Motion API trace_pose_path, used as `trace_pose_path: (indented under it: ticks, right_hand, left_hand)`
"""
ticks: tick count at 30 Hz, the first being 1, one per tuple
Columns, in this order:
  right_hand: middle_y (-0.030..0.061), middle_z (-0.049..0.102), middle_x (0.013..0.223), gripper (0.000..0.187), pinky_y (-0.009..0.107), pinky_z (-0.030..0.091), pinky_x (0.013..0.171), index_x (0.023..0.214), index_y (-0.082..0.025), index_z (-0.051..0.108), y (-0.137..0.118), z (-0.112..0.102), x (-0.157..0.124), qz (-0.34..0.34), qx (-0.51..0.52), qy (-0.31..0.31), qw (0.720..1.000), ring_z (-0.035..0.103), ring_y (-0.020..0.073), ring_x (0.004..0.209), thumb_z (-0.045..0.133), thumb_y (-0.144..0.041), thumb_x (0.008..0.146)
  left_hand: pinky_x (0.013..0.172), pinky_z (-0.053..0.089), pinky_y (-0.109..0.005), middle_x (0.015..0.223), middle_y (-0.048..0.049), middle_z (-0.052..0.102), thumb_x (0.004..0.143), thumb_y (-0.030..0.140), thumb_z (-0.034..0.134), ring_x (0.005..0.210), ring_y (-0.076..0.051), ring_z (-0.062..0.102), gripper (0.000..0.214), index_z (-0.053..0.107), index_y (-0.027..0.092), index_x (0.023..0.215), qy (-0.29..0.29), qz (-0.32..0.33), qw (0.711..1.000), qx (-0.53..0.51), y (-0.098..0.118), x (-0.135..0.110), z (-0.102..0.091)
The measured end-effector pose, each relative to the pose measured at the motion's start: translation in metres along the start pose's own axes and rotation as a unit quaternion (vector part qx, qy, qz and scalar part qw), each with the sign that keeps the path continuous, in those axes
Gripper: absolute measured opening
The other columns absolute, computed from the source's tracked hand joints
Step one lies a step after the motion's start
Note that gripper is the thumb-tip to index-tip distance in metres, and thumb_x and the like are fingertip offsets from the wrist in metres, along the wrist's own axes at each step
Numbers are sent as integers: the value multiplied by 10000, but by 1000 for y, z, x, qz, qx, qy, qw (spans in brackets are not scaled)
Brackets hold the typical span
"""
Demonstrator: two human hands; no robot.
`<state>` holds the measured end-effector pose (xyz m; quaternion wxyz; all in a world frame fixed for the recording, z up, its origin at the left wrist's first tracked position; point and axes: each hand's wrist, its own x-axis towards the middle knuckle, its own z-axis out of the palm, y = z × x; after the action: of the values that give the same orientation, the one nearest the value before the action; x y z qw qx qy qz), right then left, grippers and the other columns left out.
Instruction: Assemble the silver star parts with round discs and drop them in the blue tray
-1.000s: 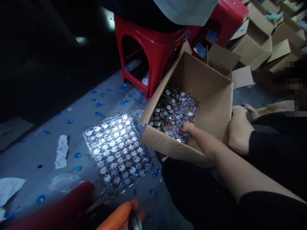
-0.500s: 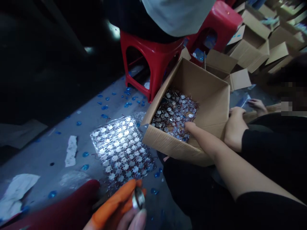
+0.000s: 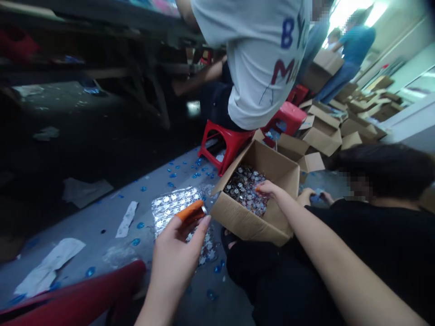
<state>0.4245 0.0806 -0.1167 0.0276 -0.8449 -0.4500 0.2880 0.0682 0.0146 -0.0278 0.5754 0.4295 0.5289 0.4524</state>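
Note:
My right hand (image 3: 267,190) reaches into an open cardboard box (image 3: 249,222), its fingertips on a heap of small silvery star-shaped pieces with thin wires (image 3: 243,190). I cannot tell whether it grips any. My left hand (image 3: 175,244) is raised over the floor, holding an orange object with a metal end (image 3: 192,212). Just beyond it lies a foil-backed sheet of silvery discs (image 3: 173,206). A co-worker's hand (image 3: 306,197) rests near the box's far right corner.
Blue drop-shaped pieces (image 3: 137,225) and white paper scraps (image 3: 126,219) lie on the grey floor. A person in a white T-shirt (image 3: 261,59) sits on a red plastic stool (image 3: 224,145). Several open cardboard boxes (image 3: 321,136) stand behind. Dark red cloth (image 3: 74,294) lies at lower left.
The view has tilted up, showing more of the room. My left hand has risen into view with the orange object. My right hand stays in the box.

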Motion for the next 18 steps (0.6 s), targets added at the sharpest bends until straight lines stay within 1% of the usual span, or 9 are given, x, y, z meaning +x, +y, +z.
trace_pose_path:
  ticks: [3,5,6,8,9,10,11,14,18]
  right_hand:
    - [57,652,981,311,281,555,676,1186,-180,568,-39,-22,-56,-126,220,5,967,659,152,804,591,-395,963]
    - [43,640,970,331,253,518,613,1175,-234,553,-66,-22,-100,-202,347,-8,916,630,140,765,595,-459,936]
    - [36,637,960,329,238,491,577,1151,-252,561,-79,-18,-122,-230,421,-34,877,604,132,735,607,-480,918]
    - [33,635,937,312,214,427,525,1079,-257,604,-104,-5,-164,-235,620,-147,734,535,117,683,716,-430,844]
    - [28,634,925,304,200,400,512,1046,-255,619,-115,3,-181,-222,673,-193,678,504,105,661,763,-381,809]
    - [22,632,919,307,189,379,506,1018,-254,628,-124,12,-195,-210,708,-225,635,478,94,646,801,-328,776]
    - [14,630,909,310,180,365,501,996,-255,633,-131,20,-206,-201,724,-241,614,458,86,631,822,-297,755]
    - [1,622,885,323,175,354,486,977,-258,644,-143,41,-217,-200,737,-232,603,433,73,597,851,-280,729]
    - [-2,622,920,462,192,403,461,1099,-273,656,-149,53,-206,-210,687,-197,667,480,70,567,878,-262,694]
  left_hand:
    - [1020,547,-449,1174,-121,709,781,420,795,1039,-254,703,491,685,169,1188,-18,42,999,0,5,4,-7]
    - [1010,548,-443,1161,-129,709,791,405,788,1028,-247,703,488,678,158,1197,-24,57,998,-17,9,6,-9]
    - [1001,550,-436,1148,-133,711,794,398,785,1021,-244,703,488,675,149,1198,-27,61,997,-31,10,6,-10]
    - [978,559,-416,1128,-136,714,801,385,777,1008,-236,704,477,671,135,1192,-28,75,995,-56,14,6,-12]
    - [967,562,-405,1127,-134,713,810,379,768,1004,-232,704,462,670,135,1190,-26,92,994,-56,15,6,-13]
    - [958,564,-395,1132,-131,711,824,372,756,1004,-228,703,441,670,141,1190,-23,114,992,-44,16,5,-14]
    - [951,565,-387,1137,-127,709,839,364,742,1006,-226,701,417,673,151,1191,-18,142,989,-21,17,4,-17]
    - [924,568,-372,1128,-111,706,866,327,713,997,-224,698,357,683,179,1189,-4,232,971,62,21,0,-25]
    - [924,556,-370,1118,-93,706,878,266,692,1001,-218,685,348,670,200,1219,-11,304,945,119,24,-6,-34]
